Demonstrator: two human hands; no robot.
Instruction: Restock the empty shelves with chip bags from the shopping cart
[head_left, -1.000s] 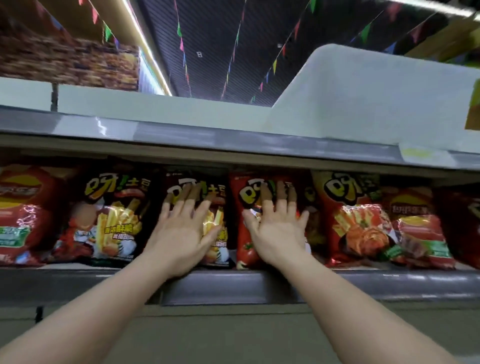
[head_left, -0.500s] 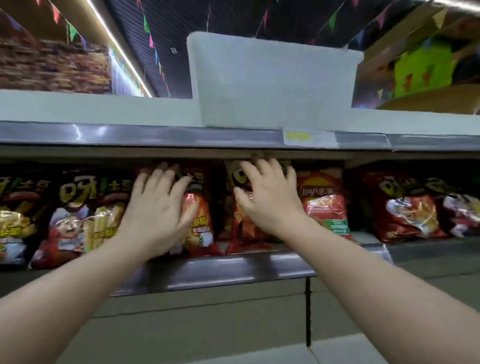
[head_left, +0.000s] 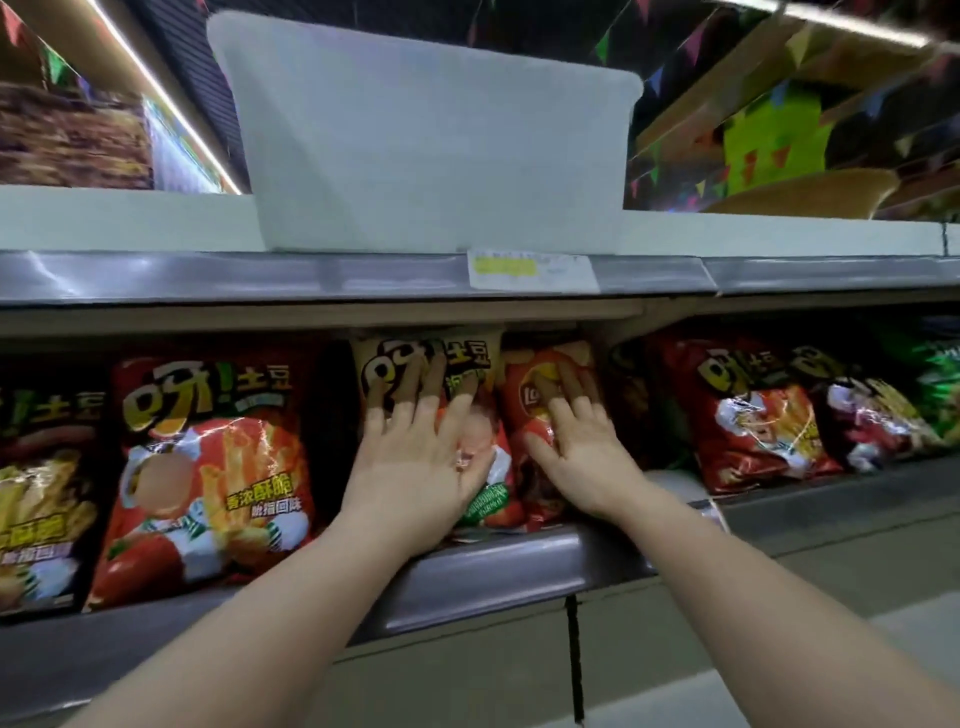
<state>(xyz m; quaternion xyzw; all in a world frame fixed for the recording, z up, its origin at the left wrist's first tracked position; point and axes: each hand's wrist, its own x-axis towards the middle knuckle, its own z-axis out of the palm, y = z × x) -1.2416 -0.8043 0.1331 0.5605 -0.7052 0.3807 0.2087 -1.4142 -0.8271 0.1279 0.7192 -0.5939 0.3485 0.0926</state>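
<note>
Fingers (head_left: 415, 387) of both hands are spread flat on chip bags (head_left: 447, 415); the steel-edged shelf (head_left: 493, 566) is roofed by a white bin (head_left: 431, 145) beneath bunting (head_left: 691, 41).

The shelf bay (head_left: 467, 566) was packed along its front with upright chip bags, and the upper shelf's edge (head_left: 311, 278) sat just above their tops, so little room was left overhead. The left hand (head_left: 415, 467) lay flat against the yellow-topped bag (head_left: 431, 358), the right hand (head_left: 582, 441) flat on the red bag (head_left: 540, 374) beside it. Right of that red bag a dark gap (head_left: 628, 410) opened before the next red bag (head_left: 753, 415). A white bin (head_left: 431, 145) blocked the top shelf.
</note>
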